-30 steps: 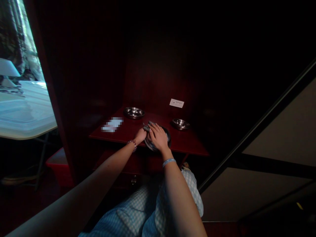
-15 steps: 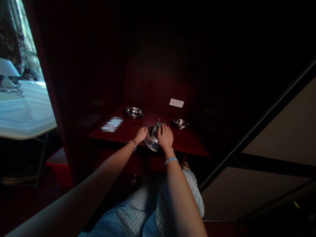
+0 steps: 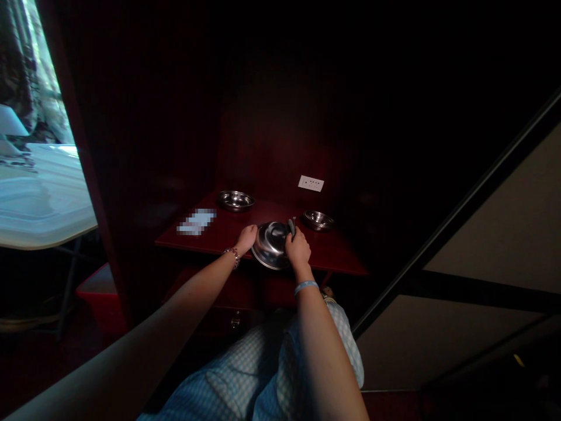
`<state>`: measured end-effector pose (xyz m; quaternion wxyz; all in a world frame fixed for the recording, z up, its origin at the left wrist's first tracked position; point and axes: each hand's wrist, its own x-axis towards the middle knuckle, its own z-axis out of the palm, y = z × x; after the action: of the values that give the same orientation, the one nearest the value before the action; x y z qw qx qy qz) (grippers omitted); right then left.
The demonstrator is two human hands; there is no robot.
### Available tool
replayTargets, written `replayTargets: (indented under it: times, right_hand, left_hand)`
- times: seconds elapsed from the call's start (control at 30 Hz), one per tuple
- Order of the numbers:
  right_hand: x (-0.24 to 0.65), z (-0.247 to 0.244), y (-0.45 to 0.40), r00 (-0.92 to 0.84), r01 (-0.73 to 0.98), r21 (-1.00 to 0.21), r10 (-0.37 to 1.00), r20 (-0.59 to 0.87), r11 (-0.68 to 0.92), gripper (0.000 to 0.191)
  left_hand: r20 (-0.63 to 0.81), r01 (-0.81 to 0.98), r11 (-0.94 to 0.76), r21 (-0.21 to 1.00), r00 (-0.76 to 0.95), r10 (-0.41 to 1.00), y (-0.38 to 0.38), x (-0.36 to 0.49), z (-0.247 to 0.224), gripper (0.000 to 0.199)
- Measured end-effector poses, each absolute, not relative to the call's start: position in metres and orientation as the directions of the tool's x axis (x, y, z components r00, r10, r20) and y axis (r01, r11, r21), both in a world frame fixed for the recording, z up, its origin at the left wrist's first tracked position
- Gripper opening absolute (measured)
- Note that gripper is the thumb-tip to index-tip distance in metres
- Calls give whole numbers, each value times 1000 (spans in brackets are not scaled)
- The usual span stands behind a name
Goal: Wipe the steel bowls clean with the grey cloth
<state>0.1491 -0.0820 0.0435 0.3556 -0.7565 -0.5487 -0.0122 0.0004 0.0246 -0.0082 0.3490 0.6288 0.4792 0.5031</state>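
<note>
A shiny steel bowl (image 3: 270, 248) is tilted on edge over the front of the dark red desk, its outer bottom facing me. My left hand (image 3: 248, 238) is closed on the bowl's left rim. At the right side of the bowl my right hand (image 3: 298, 248) is closed around a grey cloth (image 3: 291, 226), whose top sticks out above the fingers. Whether the right fingers also grip the rim is hidden. Behind the held bowl, a second steel bowl (image 3: 235, 201) stands at the back left, and a smaller steel bowl (image 3: 318, 220) at the back right.
The dark red desk (image 3: 175, 240) has a pale blurred item (image 3: 197, 221) on its left. A white socket plate (image 3: 311, 183) is on the back wall. Left of the partition stand a white table (image 3: 48, 199) and a red bin (image 3: 103, 301). A pale panel (image 3: 473, 339) slants at right.
My right hand has moved from lying over the bowl's bottom with the cloth to its right side, fingers now curled. More of the bowl's bottom shows. The whole view has shifted slightly.
</note>
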Motion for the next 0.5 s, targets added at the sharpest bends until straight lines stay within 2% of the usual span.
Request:
replayTargets:
  times: [0.23, 0.4, 0.5]
  right_hand:
    - [145, 47, -85, 332, 861, -502, 836, 437, -79, 54]
    - [135, 49, -91, 200, 923, -385, 850, 488, 4, 65]
    - [129, 46, -90, 52, 941, -313, 861, 506, 127, 75]
  left_hand:
    - [304, 140, -297, 945, -33, 952, 24, -2, -7, 32]
    - [282, 144, -263, 954, -132, 950, 24, 0, -6, 31]
    - [254, 153, -229, 961, -172, 952, 26, 0, -7, 31]
